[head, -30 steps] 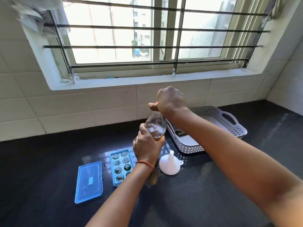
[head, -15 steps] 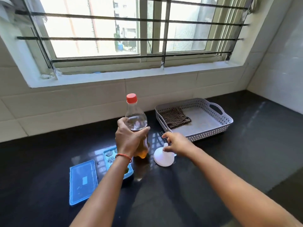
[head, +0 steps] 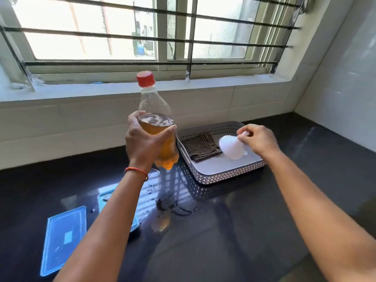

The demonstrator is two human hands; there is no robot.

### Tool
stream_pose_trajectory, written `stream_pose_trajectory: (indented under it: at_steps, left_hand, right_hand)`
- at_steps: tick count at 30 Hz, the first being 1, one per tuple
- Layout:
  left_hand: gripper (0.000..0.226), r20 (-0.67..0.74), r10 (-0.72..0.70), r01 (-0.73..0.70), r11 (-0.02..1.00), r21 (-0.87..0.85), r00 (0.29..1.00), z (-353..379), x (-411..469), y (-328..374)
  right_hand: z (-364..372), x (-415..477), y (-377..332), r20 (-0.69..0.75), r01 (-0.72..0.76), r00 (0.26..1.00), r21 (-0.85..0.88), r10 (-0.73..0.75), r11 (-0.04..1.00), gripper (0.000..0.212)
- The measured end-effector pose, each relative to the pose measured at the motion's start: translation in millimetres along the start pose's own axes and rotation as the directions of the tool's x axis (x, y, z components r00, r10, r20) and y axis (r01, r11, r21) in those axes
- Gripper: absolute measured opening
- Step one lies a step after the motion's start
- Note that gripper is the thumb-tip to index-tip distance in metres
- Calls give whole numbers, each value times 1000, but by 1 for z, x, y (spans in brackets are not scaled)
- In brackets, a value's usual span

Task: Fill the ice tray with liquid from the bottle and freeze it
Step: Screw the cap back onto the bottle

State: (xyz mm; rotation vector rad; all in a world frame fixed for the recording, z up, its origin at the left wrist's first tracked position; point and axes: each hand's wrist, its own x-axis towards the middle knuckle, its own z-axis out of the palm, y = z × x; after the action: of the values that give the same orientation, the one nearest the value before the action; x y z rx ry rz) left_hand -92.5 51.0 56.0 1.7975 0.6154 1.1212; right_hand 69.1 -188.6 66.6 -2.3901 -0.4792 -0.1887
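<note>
1. Nearest me on the dark worktop [head: 223, 241], a blue lid [head: 64, 239] lies flat at the left.
2. Just beside it to the right lies the blue ice tray [head: 104, 198], mostly hidden under my left forearm, so I cannot tell what its cells hold.
3. My left hand [head: 144, 143] is wrapped round the clear bottle [head: 157, 123], holding it upright above the worktop. Amber liquid fills its lower part and the red cap [head: 145, 78] is on.
4. My right hand [head: 258, 140] pinches the white funnel [head: 232, 147] by its spout, tilted, over the grey perforated basket [head: 227, 176]. I cannot tell whether the funnel touches the basket floor.
5. A brown checked cloth [head: 201, 148] lies in the basket's left part.
6. Beyond, the tiled wall rises to a barred window [head: 162, 33].
</note>
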Motion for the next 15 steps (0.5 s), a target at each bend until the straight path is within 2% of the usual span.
stream_pose_trajectory:
  at_steps: [5, 9, 12, 15]
  left_hand:
    - [79, 75, 119, -117, 993, -35, 990, 77, 14, 21]
    - [76, 160, 98, -86, 993, -81, 982, 152, 27, 34]
    - [72, 203, 94, -81, 994, -76, 975, 198, 36, 34]
    - [73, 254, 73, -63, 997, -47, 964, 240, 42, 31]
  right_hand:
    - [3, 57, 59, 102, -97, 989, -79, 105, 992, 15]
    - [29, 81, 95, 256, -96, 959, -127, 126, 987, 17]
    - [42, 91, 117, 371, -25, 924, -188, 95, 982, 16]
    - [42, 96, 133, 423, -28, 904, -86, 62, 996, 24]
